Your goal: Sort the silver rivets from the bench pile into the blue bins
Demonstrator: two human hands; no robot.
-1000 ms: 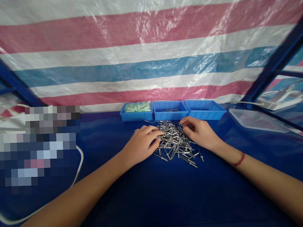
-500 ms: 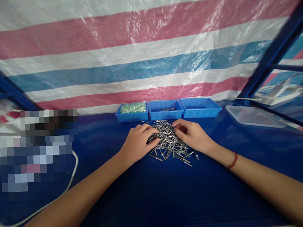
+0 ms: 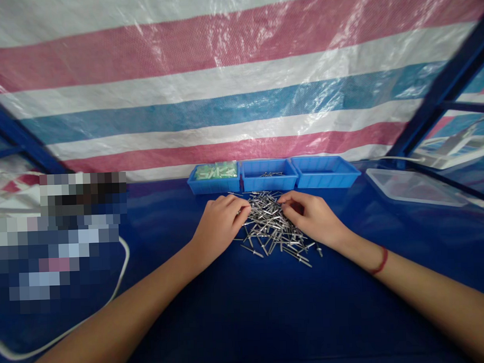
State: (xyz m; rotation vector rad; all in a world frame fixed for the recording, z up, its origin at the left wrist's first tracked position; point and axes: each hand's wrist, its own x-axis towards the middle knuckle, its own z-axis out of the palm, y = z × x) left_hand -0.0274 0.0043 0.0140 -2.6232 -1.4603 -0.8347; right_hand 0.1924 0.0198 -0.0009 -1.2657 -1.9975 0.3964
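Observation:
A loose heap of silvery blind rivets (image 3: 269,217) with long thin stems lies on the blue table. At the heap's left edge is my left hand (image 3: 219,224), thumb and fingertips pressed together in a pinch. Whatever sits between those tips is too small to make out. On the opposite side my right hand (image 3: 312,216) rests against the rivets, its fingers curled and the thumb close to the index finger. What it holds, if anything, is hidden. A few rivets lie apart along the near side of the heap.
Behind the heap stand three blue bins in a row: the left bin (image 3: 192,184) with green-tinted packets, the middle bin (image 3: 248,182) with some rivets, and the right bin (image 3: 325,181). A translucent lid (image 3: 415,187) lies right. A white cable (image 3: 123,260) curves at left.
My left thumb and fingers have closed together from a wider gap over the rivets. My right hand stays by the heap almost unchanged. The view has shifted slightly.

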